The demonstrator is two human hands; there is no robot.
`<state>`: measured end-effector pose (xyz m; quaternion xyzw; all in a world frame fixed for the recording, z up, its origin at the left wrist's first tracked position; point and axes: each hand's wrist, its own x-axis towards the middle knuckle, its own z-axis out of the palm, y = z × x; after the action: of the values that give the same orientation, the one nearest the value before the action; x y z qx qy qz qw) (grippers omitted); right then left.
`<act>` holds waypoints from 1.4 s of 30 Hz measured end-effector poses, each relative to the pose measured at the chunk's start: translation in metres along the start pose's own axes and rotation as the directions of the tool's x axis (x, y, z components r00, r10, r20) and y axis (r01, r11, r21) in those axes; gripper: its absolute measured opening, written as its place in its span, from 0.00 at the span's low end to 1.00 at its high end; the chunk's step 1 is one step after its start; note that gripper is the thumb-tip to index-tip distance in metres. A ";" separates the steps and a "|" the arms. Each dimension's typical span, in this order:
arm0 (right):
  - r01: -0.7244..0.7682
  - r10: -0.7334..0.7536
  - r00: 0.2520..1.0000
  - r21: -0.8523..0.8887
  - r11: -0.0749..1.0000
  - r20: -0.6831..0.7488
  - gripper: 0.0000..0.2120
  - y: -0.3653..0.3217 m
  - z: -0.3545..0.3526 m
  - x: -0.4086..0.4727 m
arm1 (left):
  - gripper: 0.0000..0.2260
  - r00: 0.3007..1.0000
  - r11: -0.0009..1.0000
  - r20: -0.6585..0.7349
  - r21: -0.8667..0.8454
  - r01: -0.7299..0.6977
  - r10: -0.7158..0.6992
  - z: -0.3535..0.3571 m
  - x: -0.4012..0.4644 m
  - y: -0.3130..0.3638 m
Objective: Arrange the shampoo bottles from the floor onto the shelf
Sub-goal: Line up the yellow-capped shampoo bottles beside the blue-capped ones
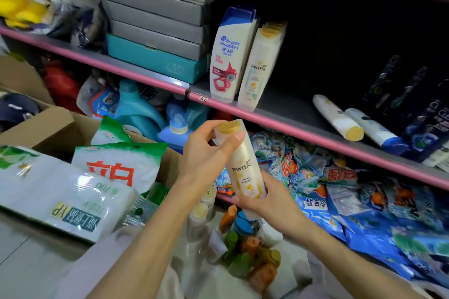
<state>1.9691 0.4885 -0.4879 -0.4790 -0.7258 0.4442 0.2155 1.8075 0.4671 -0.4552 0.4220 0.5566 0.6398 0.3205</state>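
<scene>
A pink-edged grey metal shelf runs across the view, sloping down to the right. At its left end stands a stack of flat grey cardboard boxes on a teal box. Just right of the stack, at the front edge, a white Head & Shoulders shampoo bottle with a blue cap stands upright, and a white Pantene bottle with a gold cap stands touching its right side; more bottles seem to stand in rows behind each, though the dark back of the shelf makes that hard to confirm. Further right, two white bottles lie on their sides near the front edge, one gold-capped, one blue-capped, beside dark Clear bottles at the right end.

On the level below lie blue plastic detergent bags and teal plastic jugs. Green-and-white powder bags rest on open brown cardboard boxes at the left.

In front of the shelf edge, a cream Pantene shampoo bottle with a gold cap is held up in the air, tilted, cap upward. The left hand grips its upper part, thumb across the front under the cap. The right hand holds its base, fingers wrapped round it.

Below the hands, small bottles with green, orange and yellow caps cluster on the floor.
</scene>
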 end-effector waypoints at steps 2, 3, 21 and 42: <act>0.003 -0.002 1.000 0.079 0.997 -0.009 0.19 -0.001 0.007 -0.006 | 0.13 0.997 0.998 0.045 -0.022 -0.062 0.063 0.002 -0.002 0.001; -0.004 0.006 1.000 0.121 0.993 -0.014 0.19 -0.002 0.010 -0.009 | 0.17 0.992 0.996 0.084 -0.026 -0.087 0.089 0.003 -0.003 0.001; -0.065 0.064 0.998 0.144 0.987 0.015 0.17 -0.017 0.004 -0.023 | 0.22 0.977 0.990 0.165 -0.008 -0.138 0.137 0.022 -0.006 -0.001; 0.290 -0.205 0.863 0.121 0.949 -0.462 0.18 -0.028 -0.114 0.148 | 0.29 0.921 0.994 0.389 0.099 -0.038 -0.003 0.098 0.073 -0.008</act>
<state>1.9725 0.6660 -0.4226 -0.4478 -0.6683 0.3576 0.4743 1.8632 0.5762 -0.4471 0.5617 0.5110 0.5161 0.3962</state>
